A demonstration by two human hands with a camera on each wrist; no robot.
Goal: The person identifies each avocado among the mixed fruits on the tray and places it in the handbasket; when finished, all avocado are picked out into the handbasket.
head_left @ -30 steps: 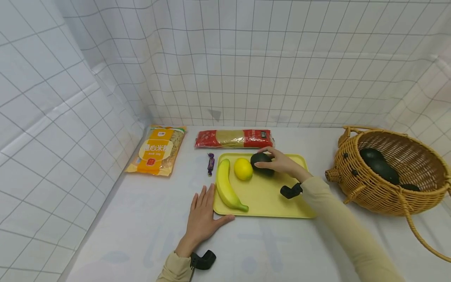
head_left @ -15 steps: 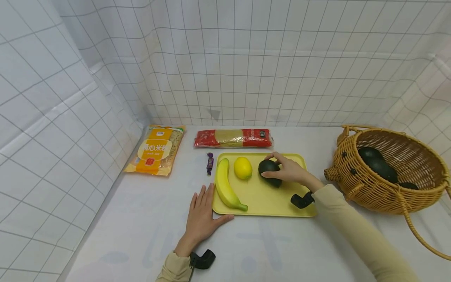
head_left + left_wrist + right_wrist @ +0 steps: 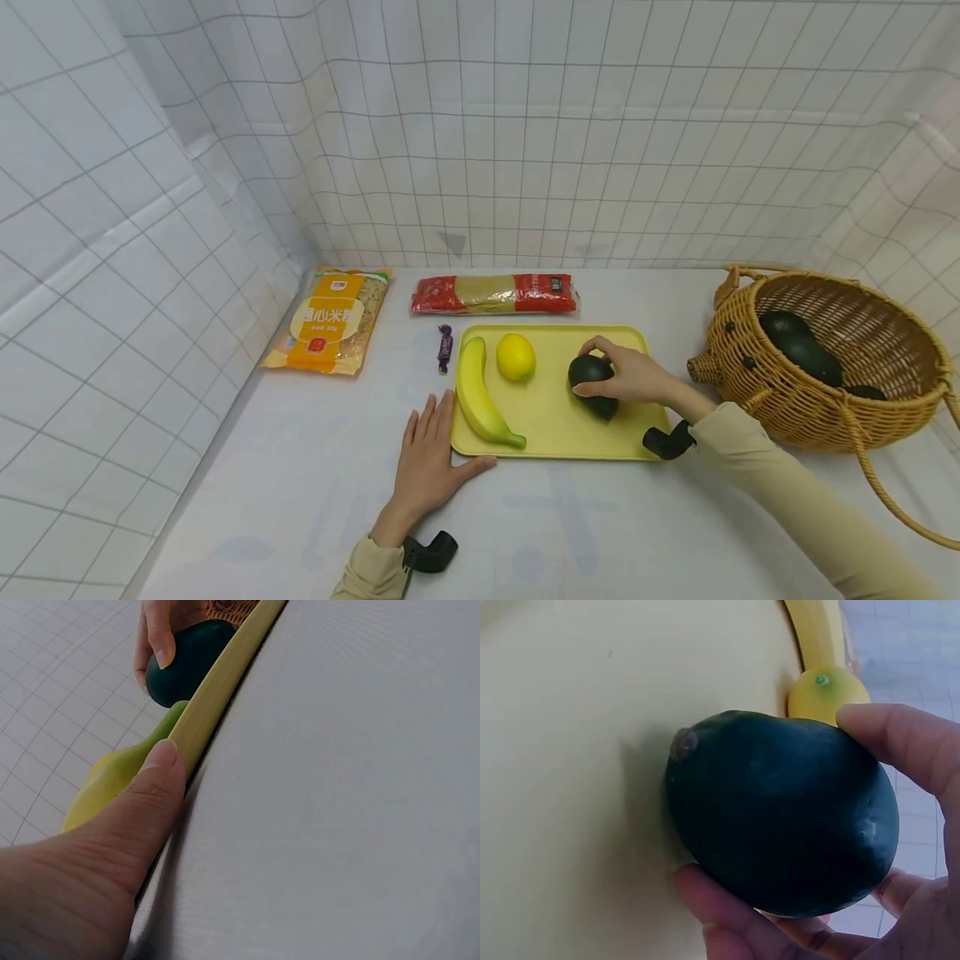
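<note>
A dark green avocado (image 3: pixel 590 377) is held between the thumb and fingers of my right hand (image 3: pixel 637 377), over the right half of the yellow tray (image 3: pixel 540 446). In the right wrist view the avocado (image 3: pixel 780 814) shows its stem end, with a shadow on the tray; whether it touches the tray I cannot tell. A banana (image 3: pixel 480 396) lies along the tray's left side, and a lemon (image 3: pixel 516 357) sits right of it. My left hand (image 3: pixel 429 467) rests with straight fingers at the tray's left front corner; its thumb (image 3: pixel 142 802) lies against the rim.
On the right stands a wicker basket (image 3: pixel 795 417) with several dark green fruits (image 3: pixel 813 358) inside and a rope handle hanging forward. Behind the tray lies a red noodle packet (image 3: pixel 491 294). A purple-wrapped candy (image 3: pixel 445 348) and an orange pasta bag (image 3: pixel 330 323) are to the left.
My right hand has carried the avocado away from the lemon, rightward and nearer to me across the tray. The left hand has stayed at the tray corner.
</note>
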